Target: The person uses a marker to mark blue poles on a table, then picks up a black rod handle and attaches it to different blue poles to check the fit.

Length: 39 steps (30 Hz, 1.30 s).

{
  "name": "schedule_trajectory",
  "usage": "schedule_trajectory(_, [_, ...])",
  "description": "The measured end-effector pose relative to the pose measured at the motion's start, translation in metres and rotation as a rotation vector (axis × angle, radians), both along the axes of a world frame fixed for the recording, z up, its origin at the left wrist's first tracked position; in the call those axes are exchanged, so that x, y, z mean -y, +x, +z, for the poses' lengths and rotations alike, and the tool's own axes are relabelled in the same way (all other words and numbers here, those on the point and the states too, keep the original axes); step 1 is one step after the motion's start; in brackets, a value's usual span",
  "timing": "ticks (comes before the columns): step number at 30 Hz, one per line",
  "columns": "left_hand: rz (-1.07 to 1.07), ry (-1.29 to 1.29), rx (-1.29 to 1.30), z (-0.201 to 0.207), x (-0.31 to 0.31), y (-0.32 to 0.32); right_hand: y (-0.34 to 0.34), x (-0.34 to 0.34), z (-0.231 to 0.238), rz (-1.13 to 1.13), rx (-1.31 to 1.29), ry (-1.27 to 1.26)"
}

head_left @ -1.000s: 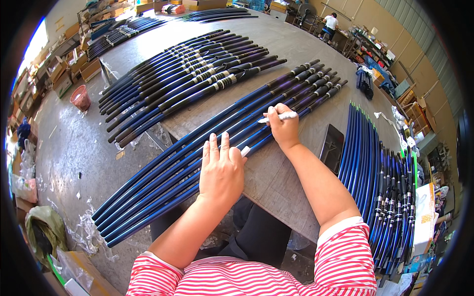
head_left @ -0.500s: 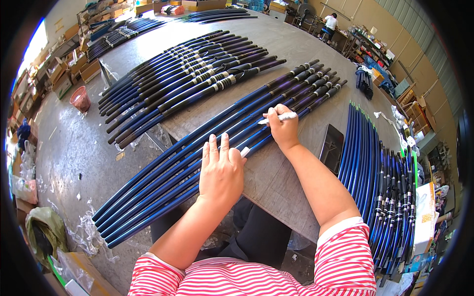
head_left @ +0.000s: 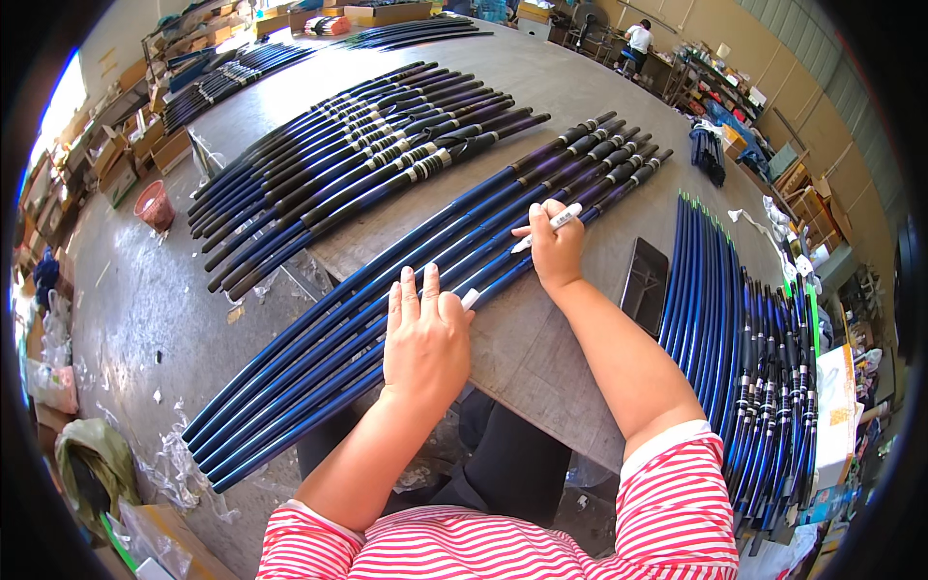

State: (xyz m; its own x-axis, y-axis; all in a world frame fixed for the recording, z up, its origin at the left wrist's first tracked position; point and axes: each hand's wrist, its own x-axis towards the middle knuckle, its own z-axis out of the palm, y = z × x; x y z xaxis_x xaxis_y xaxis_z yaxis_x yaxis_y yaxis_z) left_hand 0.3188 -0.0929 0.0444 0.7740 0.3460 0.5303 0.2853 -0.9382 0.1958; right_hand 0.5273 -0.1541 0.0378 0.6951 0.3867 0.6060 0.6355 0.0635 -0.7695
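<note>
Several glossy blue fishing rods [head_left: 425, 259] with dark grips lie side by side, slanting across the near table edge. My left hand [head_left: 425, 333] rests on them, some fingers stretched out flat. Beside its thumb a short white marker cap [head_left: 470, 299] sticks out, seemingly pinched by the thumb and a folded finger. Farther right, my right hand [head_left: 558, 253] is closed round a white marker [head_left: 565, 217]. The marker slants down to the left, its tip at the nearest rods; whether it touches them I cannot tell.
A second row of dark rods [head_left: 358, 159] lies beyond to the left. To my right are a black phone [head_left: 645, 285] and a bundle of thin blue rods [head_left: 701, 290]. A red basket [head_left: 155, 205] stands on the floor; a person [head_left: 638, 39] sits far back.
My right hand has turned the marker steeper and brought its tip slightly nearer to me. My left hand stays on the rods. The whole view has shifted slightly.
</note>
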Motion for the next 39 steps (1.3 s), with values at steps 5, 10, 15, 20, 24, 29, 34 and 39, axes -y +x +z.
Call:
schedule_trajectory(5, [-0.002, 0.001, 0.002, 0.0001, -0.0001, -0.0001, 0.0006, -0.0007, -0.0004, -0.027, 0.041, -0.023])
schedule_trajectory(10, [-0.003, 0.006, 0.007, -0.0007, -0.0001, 0.0002, 0.0027, -0.0009, -0.0016, -0.063, 0.096, -0.010])
schedule_trajectory(15, [-0.002, 0.009, 0.007, -0.0009, -0.0003, 0.0002, 0.0022, -0.0013, -0.0017, -0.035, 0.055, 0.021])
schedule_trajectory(20, [-0.007, 0.001, 0.008, -0.0012, -0.0006, 0.0002, -0.0013, 0.0001, 0.0021, 0.009, -0.018, 0.048])
schedule_trajectory(24, [-0.005, 0.003, 0.002, 0.0000, -0.0005, -0.0005, 0.0006, 0.0007, 0.0000, 0.012, -0.023, 0.040])
schedule_trajectory(29, [-0.002, 0.005, -0.003, -0.0004, -0.0001, 0.0001, -0.0010, 0.0003, 0.0011, -0.021, 0.047, -0.018])
schedule_trajectory(34, [-0.004, 0.005, -0.002, -0.0007, 0.0006, 0.0004, -0.0034, 0.0006, 0.0029, -0.067, 0.122, -0.054])
schedule_trajectory(39, [-0.010, 0.006, 0.003, 0.0006, 0.0008, -0.0005, 0.0016, 0.0004, -0.0022, -0.017, 0.053, 0.039])
